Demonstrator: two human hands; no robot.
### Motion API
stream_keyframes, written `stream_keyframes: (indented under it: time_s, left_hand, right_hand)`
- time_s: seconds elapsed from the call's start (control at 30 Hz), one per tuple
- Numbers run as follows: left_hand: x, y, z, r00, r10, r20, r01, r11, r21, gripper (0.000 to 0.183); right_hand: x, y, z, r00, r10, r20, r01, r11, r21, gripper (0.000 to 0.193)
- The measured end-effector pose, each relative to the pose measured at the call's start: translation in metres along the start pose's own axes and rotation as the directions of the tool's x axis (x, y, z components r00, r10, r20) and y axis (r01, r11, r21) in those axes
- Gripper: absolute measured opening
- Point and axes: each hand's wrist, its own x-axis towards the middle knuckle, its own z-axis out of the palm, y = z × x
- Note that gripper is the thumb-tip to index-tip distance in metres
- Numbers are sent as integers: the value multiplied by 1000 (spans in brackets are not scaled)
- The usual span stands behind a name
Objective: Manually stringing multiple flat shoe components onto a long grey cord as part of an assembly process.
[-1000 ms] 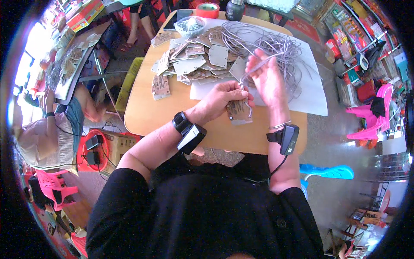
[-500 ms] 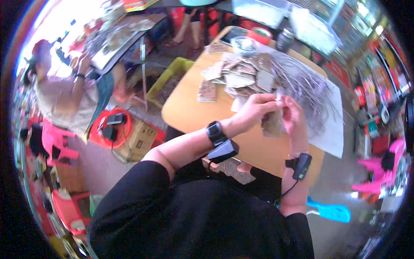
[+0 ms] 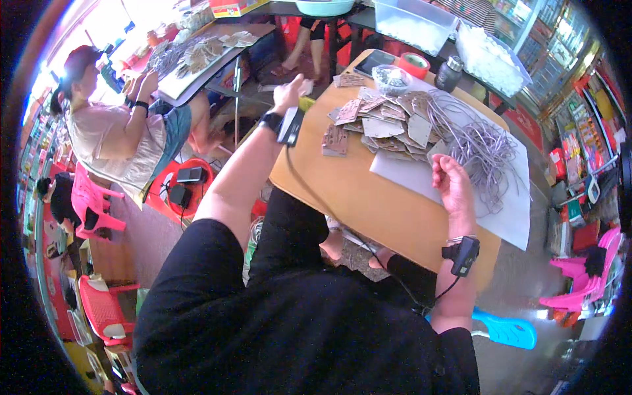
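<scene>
My left hand (image 3: 291,93) reaches out past the table's left edge, over a mostly hidden yellow bin (image 3: 307,103). Its fingers look stretched out, and nothing shows in them. My right hand (image 3: 451,181) is above the white sheet (image 3: 411,175), its fingers curled. A small grey flat board (image 3: 436,151) stands at those fingertips and appears pinched there. Just beyond it lies a heap of thin flat boards (image 3: 383,128), some with holes. To the right of the heap spreads a tangle of grey cables (image 3: 484,141).
A short stack of boards (image 3: 335,140) lies left of the heap. Behind stand a clear bowl (image 3: 391,80), red tape roll (image 3: 414,65) and dark bottle (image 3: 449,74). A person (image 3: 112,131) works at another table on the left. A blue stool (image 3: 507,329) stands lower right.
My hands, together over the table before, are now apart. The left has swung far left beyond the edge; the right stays near the heap. The board that hung below them is gone from that spot.
</scene>
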Motion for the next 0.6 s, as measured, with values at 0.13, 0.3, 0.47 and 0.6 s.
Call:
stream_keyframes:
  time_s: [0.13,0.3,0.47,0.6]
  left_hand:
    - [-38,-14,31,953,294,-66,-296,955,-22,40]
    - [-105,9,48,664,620,417,-748,556,363,48]
    - [-113,21,36,761,337,554,-611,660,437,39]
    - [-125,36,31,802,421,423,-557,784,275,25]
  right_hand:
    - [0,0,2,999,34,-30,-35,998,-46,24]
    - [0,-1,7,999,37,-20,-39,997,-73,23]
    - [2,2,7,999,42,-13,-43,998,-55,22]
    - [-3,0,7,1000,17,8,-16,997,-80,23]
